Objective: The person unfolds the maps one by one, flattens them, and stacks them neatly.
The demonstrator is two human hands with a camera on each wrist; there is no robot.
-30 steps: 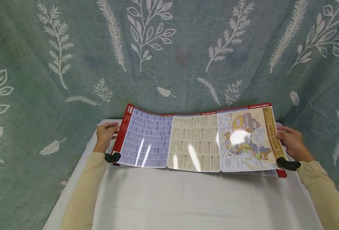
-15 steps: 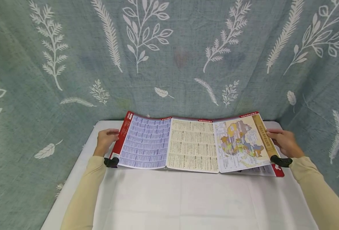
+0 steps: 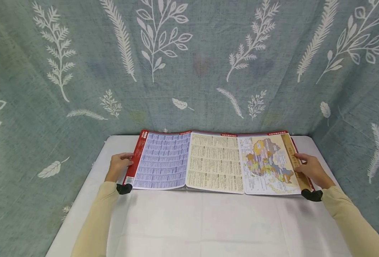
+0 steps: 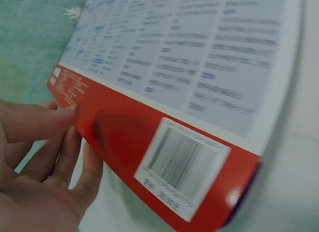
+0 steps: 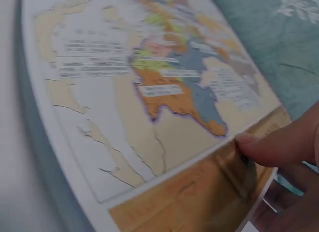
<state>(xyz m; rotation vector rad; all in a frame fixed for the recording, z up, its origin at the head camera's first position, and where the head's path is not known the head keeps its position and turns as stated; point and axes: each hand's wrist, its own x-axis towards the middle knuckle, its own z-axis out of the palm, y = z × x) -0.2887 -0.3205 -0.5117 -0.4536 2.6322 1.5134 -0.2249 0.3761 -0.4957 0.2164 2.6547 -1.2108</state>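
Note:
A glossy folding chart [image 3: 213,162] lies spread across the table, three panels showing: a lilac text panel, a cream text panel and a coloured map panel [image 3: 268,164]. My left hand [image 3: 118,166] pinches the red strip at its left end; in the left wrist view the thumb is on top, the fingers below, near a barcode label [image 4: 182,167]. At the other end my right hand [image 3: 313,170] holds the map's brown border [image 5: 199,192], thumb on the printed face and fingers under the edge. A red edge of a lower layer peeks out beneath the map panel.
A white cloth covers the table [image 3: 202,225]. Behind it and at both sides hangs a grey-green curtain [image 3: 196,71] with white leaf prints, close to the chart's far edge. Black wrist straps [image 3: 124,189] sit at both cuffs.
The chart's raised right end has come down and left with my right hand, now covering most of the lower layer. The left end has lowered slightly too. Both hands keep their hold.

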